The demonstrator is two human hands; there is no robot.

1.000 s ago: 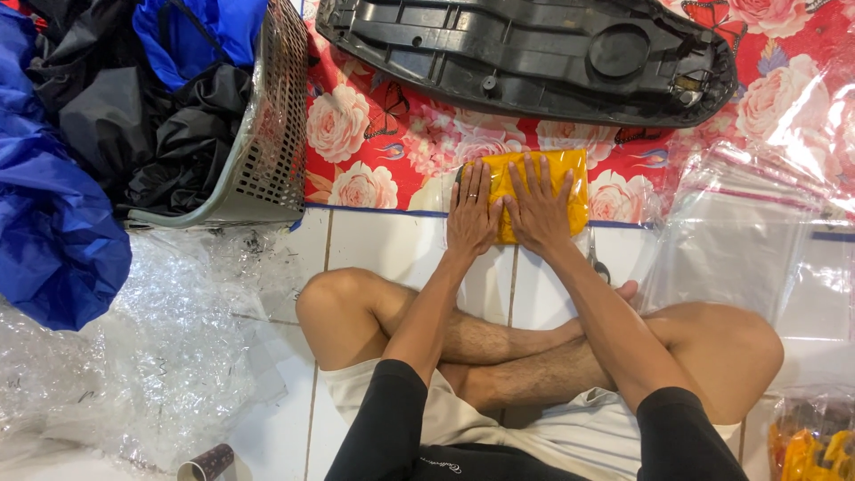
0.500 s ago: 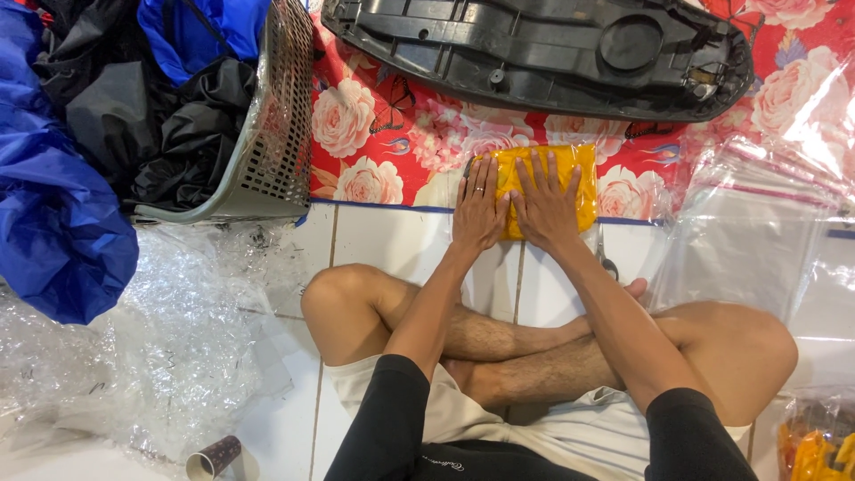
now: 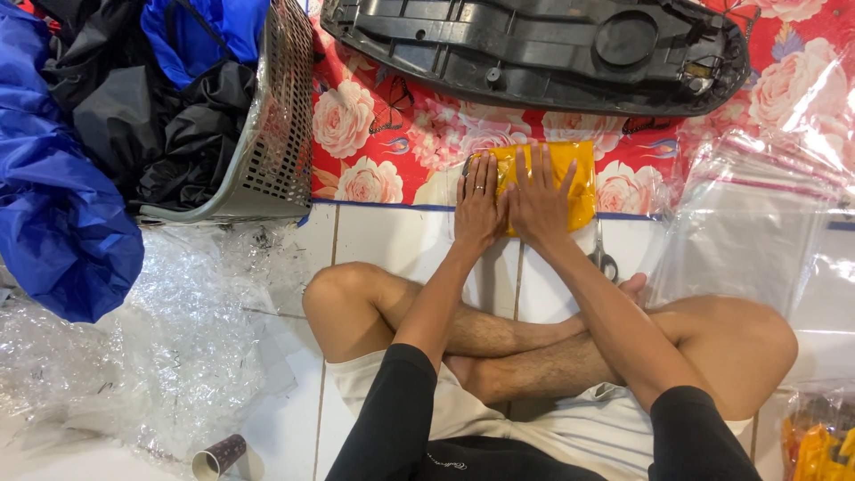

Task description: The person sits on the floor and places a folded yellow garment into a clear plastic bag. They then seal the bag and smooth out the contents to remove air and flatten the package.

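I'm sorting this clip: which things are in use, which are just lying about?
In use:
left hand and right hand, both flat on the yellow folded packet.

Lying about:
scissors
black plastic panel
laundry basket
bubble wrap
clear bags

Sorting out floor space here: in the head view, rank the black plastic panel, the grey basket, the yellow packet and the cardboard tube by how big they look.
1. black plastic panel
2. grey basket, partly cut off, so unsure against the panel
3. yellow packet, partly under both hands
4. cardboard tube
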